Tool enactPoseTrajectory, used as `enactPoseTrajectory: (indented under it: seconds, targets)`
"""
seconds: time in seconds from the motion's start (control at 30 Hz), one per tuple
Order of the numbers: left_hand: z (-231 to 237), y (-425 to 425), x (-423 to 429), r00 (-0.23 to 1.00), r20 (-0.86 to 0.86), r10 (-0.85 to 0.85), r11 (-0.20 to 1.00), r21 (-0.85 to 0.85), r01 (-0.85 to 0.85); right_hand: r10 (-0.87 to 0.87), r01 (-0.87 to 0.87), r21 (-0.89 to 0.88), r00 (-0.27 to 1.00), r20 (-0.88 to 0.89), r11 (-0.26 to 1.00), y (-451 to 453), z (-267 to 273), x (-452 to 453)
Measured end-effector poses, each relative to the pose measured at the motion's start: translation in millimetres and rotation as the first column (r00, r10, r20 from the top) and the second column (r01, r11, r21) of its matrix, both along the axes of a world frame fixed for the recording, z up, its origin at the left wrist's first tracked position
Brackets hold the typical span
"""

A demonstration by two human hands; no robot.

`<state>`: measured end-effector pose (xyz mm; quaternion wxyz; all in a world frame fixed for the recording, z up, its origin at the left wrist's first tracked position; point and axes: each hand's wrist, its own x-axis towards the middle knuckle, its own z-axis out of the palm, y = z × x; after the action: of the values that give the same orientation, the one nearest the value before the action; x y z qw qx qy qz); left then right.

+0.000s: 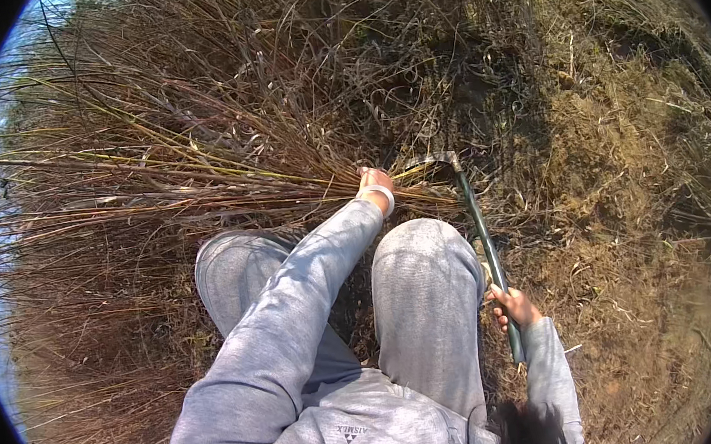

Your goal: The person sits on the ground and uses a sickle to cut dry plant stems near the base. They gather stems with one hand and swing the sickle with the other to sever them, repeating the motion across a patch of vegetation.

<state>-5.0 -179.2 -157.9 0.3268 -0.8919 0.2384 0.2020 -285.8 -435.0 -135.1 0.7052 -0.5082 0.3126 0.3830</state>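
My left hand (376,187), with a white bangle at the wrist, grips a bundle of long dry grass stalks (247,184) near their lower ends. The stalks fan out toward the left. My right hand (515,308) is closed around the dark handle (484,234) of a sickle, close to the handle's butt end. At the handle's far end the curved metal blade (432,158) points left, among the stalk bases just right of my left hand. Whether its edge touches the stalks I cannot tell.
My bent knees (424,260) in grey trousers are just below the bundle. Dense dry grass (83,354) stands at the left and top. Short stubble and dry litter (620,324) cover the sloping ground at right. Dark hair (528,431) hangs by my right sleeve.
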Motion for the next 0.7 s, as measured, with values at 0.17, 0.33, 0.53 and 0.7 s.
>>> enactPoseTrajectory:
  seconds: [0.17, 0.33, 0.53, 0.7]
  targets:
    - [8, -4, -5, 1.0, -0.023, -0.013, 0.997, 0.075, 0.015, -0.208, 0.29, 0.539, 0.955, -0.209, 0.791, 2, -26, 13]
    - [2, 1, -3, 0.999, 0.048, 0.021, 1.0, -0.003, -0.021, -0.199, 0.257, 0.206, 0.944, -0.265, 0.944, 23, -7, -36]
    - [-17, 4, 0, 0.992, -0.079, 0.097, 0.979, -0.172, -0.11, -0.398, 0.443, 0.101, 0.868, -0.296, 0.891, -8, 65, -148]
    - [-29, 14, -19, 1.0, -0.006, 0.0, 0.999, -0.033, 0.0, -0.385, 0.401, 0.052, 0.902, -0.197, 0.914, 8, 57, -116]
